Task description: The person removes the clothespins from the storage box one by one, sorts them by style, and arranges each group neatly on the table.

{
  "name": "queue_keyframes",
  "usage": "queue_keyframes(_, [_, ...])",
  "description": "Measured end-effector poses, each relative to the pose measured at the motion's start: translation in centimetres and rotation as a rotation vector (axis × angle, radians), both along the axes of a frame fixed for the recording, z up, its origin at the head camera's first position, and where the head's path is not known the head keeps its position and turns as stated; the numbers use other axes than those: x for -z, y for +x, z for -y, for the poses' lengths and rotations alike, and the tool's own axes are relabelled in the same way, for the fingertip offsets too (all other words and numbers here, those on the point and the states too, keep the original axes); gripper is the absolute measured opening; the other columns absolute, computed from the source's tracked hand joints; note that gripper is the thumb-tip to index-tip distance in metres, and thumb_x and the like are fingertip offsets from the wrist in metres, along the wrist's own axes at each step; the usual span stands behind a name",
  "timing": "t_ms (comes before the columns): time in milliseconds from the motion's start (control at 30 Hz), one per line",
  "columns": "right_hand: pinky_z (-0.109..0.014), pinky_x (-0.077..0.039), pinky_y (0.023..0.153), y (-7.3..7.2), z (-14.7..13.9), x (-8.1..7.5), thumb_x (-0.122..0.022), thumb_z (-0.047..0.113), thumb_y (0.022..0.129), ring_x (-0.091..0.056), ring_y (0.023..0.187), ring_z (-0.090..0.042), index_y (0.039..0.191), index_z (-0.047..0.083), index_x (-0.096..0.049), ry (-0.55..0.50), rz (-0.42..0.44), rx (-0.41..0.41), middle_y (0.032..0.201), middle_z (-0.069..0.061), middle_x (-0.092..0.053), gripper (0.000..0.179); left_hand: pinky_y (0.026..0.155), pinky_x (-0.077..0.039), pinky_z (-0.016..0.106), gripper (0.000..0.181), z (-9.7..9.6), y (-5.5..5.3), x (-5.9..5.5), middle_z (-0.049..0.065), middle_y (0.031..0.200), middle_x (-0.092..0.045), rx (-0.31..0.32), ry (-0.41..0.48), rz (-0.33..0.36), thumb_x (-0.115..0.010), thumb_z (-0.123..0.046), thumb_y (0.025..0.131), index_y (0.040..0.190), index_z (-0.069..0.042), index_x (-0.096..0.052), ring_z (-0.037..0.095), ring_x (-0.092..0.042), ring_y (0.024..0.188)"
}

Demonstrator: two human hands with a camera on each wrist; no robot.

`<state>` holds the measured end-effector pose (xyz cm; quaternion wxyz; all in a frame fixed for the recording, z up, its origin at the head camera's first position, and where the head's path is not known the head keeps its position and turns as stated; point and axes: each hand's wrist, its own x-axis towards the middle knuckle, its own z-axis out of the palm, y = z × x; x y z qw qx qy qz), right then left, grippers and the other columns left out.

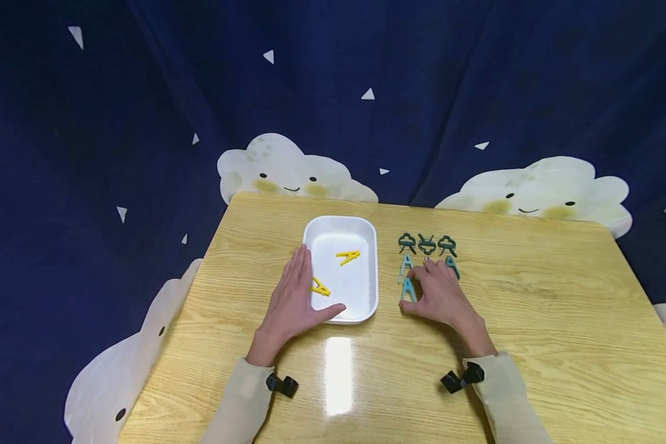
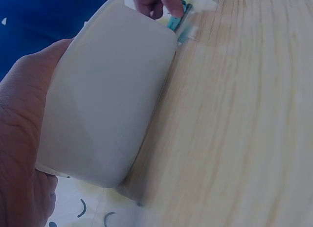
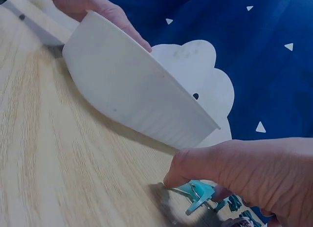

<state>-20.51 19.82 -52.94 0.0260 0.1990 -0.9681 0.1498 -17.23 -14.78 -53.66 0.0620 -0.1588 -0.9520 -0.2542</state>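
Observation:
A white tray (image 1: 372, 265) holds two yellow clothespins, the upper yellow clothespin (image 1: 348, 256) and the lower yellow clothespin (image 1: 322, 288). My left hand (image 1: 295, 296) rests against the tray's left side with straight fingers, its thumb stretched across the near rim. To the right of the tray, my right hand (image 1: 441, 293) pinches a light teal clothespin (image 1: 408, 290) between thumb and index finger, low at the table. Just beyond it lies a pale blue clothespin (image 1: 406, 265). A darker teal clothespin (image 1: 452, 266) shows past the right hand, which partly hides the things between.
Behind the clothespins, dark green clips form a row: a left clip (image 1: 407, 242), a middle clip (image 1: 427, 245) and a right clip (image 1: 447, 245). The wooden table (image 1: 533, 320) runs back to a dark blue curtain (image 1: 322, 74) with cloud prints.

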Motion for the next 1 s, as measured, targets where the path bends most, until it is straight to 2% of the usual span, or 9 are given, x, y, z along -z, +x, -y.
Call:
queue_keyframes(233, [-0.039, -0.035, 0.074, 0.0, -0.2, 0.2, -0.085, 0.053, 0.069, -0.045, 0.091, -0.033, 0.114, 0.006, -0.071, 0.005, 0.004, 0.003, 0.098, -0.010, -0.058, 0.067, 0.132, -0.010, 0.041, 0.137, 0.0, 0.1, 0.0, 0.013, 0.176, 0.001, -0.003, -0.004, 0.009, -0.063, -0.086, 0.078, 0.166, -0.001, -0.002, 0.023, 0.000, 0.162])
queue_keyframes(433, [-0.040, -0.036, 0.074, 0.0, -0.2, 0.2, -0.085, 0.053, 0.069, -0.046, 0.091, -0.033, 0.114, 0.006, -0.071, 0.021, 0.004, 0.008, 0.098, -0.010, -0.057, 0.066, 0.131, -0.012, 0.043, 0.137, 0.0, 0.0, 0.0, 0.013, 0.176, 0.001, 0.004, -0.004, -0.009, -0.063, -0.086, 0.079, 0.166, 0.001, -0.004, 0.027, -0.003, 0.162])
queue_keyframes(700, [-0.040, -0.037, 0.075, 0.0, -0.1, 0.2, -0.085, 0.053, 0.070, -0.046, 0.094, -0.034, 0.118, 0.005, -0.070, 0.024, 0.028, 0.017, 0.106, -0.013, -0.060, 0.069, 0.131, -0.012, 0.043, 0.137, 0.0, 0.0, 0.0, 0.009, 0.176, 0.005, 0.004, -0.004, -0.011, -0.062, -0.086, 0.079, 0.166, 0.000, -0.003, 0.026, -0.002, 0.162])
queue_keyframes(1000, [-0.042, -0.037, 0.079, 0.4, 0.3, -1.0, -0.087, 0.050, 0.071, -0.047, 0.094, -0.033, 0.121, 0.006, -0.070, -0.014, -0.012, 0.002, 0.102, -0.010, -0.061, 0.068, 0.131, -0.012, 0.042, 0.137, 0.0, 0.0, 0.0, 0.013, 0.176, -0.001, -0.003, -0.002, -0.005, -0.063, -0.087, 0.078, 0.167, -0.002, -0.002, 0.023, 0.000, 0.162])
